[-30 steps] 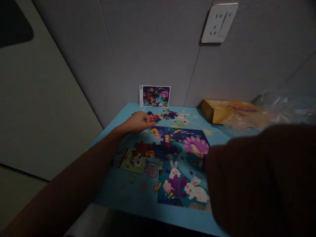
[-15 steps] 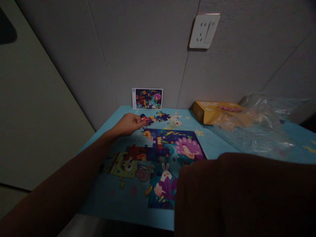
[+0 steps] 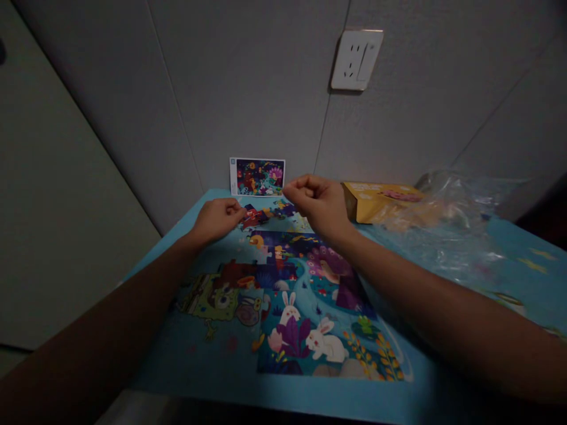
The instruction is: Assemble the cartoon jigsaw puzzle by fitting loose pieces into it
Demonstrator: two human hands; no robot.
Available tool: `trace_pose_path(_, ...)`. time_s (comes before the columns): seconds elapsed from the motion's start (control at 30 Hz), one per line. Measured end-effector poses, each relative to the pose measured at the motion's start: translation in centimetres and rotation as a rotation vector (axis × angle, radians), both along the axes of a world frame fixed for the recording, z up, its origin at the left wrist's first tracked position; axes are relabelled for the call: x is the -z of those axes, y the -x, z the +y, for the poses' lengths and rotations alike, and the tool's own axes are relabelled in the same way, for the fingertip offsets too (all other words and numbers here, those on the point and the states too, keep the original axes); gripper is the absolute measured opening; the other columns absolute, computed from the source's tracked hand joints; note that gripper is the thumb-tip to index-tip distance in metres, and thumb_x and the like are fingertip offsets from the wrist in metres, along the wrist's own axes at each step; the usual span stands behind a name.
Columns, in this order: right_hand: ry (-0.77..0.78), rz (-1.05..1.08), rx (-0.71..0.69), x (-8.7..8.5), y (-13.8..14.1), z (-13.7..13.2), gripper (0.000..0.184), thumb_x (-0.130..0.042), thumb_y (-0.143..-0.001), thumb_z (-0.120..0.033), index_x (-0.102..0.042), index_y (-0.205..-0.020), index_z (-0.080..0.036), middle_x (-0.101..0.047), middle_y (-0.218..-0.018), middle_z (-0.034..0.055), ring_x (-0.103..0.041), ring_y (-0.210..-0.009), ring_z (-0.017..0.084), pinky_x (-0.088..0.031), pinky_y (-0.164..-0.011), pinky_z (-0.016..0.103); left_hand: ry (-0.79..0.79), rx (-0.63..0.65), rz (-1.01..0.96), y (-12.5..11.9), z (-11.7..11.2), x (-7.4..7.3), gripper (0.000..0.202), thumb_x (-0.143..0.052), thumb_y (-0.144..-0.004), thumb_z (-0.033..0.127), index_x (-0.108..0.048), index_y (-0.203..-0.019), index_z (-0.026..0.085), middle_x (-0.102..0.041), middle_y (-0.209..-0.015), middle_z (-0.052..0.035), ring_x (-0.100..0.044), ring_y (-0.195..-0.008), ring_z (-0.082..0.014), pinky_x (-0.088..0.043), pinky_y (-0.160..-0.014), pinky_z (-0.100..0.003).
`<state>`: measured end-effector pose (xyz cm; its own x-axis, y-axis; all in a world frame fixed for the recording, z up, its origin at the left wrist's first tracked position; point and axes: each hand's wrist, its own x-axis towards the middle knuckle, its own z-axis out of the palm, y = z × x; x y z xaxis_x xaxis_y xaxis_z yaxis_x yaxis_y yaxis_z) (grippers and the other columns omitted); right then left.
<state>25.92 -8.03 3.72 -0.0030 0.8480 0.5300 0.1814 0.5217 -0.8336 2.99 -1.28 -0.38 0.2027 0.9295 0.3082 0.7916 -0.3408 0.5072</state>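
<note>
- Head view: the left hand (image 3: 218,219) is low at the far left of the blue table (image 3: 221,392), fingers bent inward, tips at the edge of the loose puzzle pieces (image 3: 256,216); I cannot tell whether they pinch one.
- The right hand (image 3: 322,206) hangs in front of the yellow box's left end, thumb and fingertips drawn close together; in this dim light I cannot tell whether anything is between them.
- The partly joined puzzle (image 3: 305,307), with its rabbits and peacock, lies flat on the table between the forearms, its left edge stepped.
- The yellow box (image 3: 381,193) lies against the wall; its inside is hidden.
- A clear plastic bag (image 3: 447,236), crumpled, overlaps the box's right part; its contents cannot be told.
- A picture card (image 3: 259,177) leans upright against the wall (image 3: 248,77), behind the loose pieces.
</note>
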Motion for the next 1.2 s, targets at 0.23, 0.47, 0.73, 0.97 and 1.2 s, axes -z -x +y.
trace_pose_path(0.23,0.229,-0.422,0.294,7.9,-4.6,6.3,0.019,-0.060,-0.077,-0.031,-0.067,-0.074,-0.014,-0.061,-0.061,0.0009,-0.052,-0.057,0.013,-0.032,-0.053,0.024,-0.114,0.100,0.328,-0.2,0.5,1.4,0.054,-0.051,-0.085,0.055,-0.063,-0.128,0.023,-0.061,-0.130,-0.0108,-0.051,-0.119,-0.0312,-0.040,-0.099,-0.044)
trace_pose_path(0.47,0.174,-0.736,0.283,6.9,-3.6,5.1,0.022,-0.053,-0.085,-0.027,-0.071,-0.085,-0.015,-0.071,-0.078,0.0057,-0.061,-0.072,0.017,-0.040,-0.066,0.027,-0.031,0.162,0.348,-0.7,0.5,2.1,0.058,-0.048,-0.088,0.055,-0.057,-0.136,0.023,-0.055,-0.138,-0.0126,-0.049,-0.124,-0.0352,-0.037,-0.103,-0.051)
trace_pose_path(0.73,0.089,-1.147,0.132,7.6,-3.4,5.4,0.050,-0.039,-0.097,-0.047,-0.048,-0.142,-0.028,-0.038,-0.154,0.0060,-0.036,-0.132,0.036,-0.033,-0.101,0.054,-0.007,0.178,0.324,-1.1,0.5,2.3,0.064,-0.059,-0.081,0.058,-0.054,-0.138,0.028,-0.049,-0.144,-0.0130,-0.043,-0.130,-0.0403,-0.033,-0.104,-0.059)
trace_pose_path(0.97,0.054,-1.086,0.185,7.4,-3.3,5.4,0.034,-0.051,-0.092,-0.042,-0.067,-0.111,-0.020,-0.060,-0.131,0.0091,-0.049,-0.120,0.028,-0.036,-0.100,0.044,-0.035,0.207,0.315,-1.4,0.5,2.0,0.048,-0.059,-0.085,0.047,-0.064,-0.127,0.026,-0.056,-0.138,-0.0108,-0.047,-0.127,-0.0354,-0.032,-0.105,-0.054)
trace_pose_path(1.2,0.069,-1.029,0.170,7.4,-3.1,5.4,0.025,-0.052,-0.091,-0.036,-0.063,-0.106,-0.019,-0.066,-0.118,0.0086,-0.053,-0.113,0.026,-0.037,-0.095,0.038,-0.105,0.239,0.250,-1.1,0.5,1.9,0.054,-0.065,-0.082,0.048,-0.060,-0.130,0.025,-0.060,-0.131,-0.0098,-0.048,-0.123,-0.0324,-0.035,-0.103,-0.050)
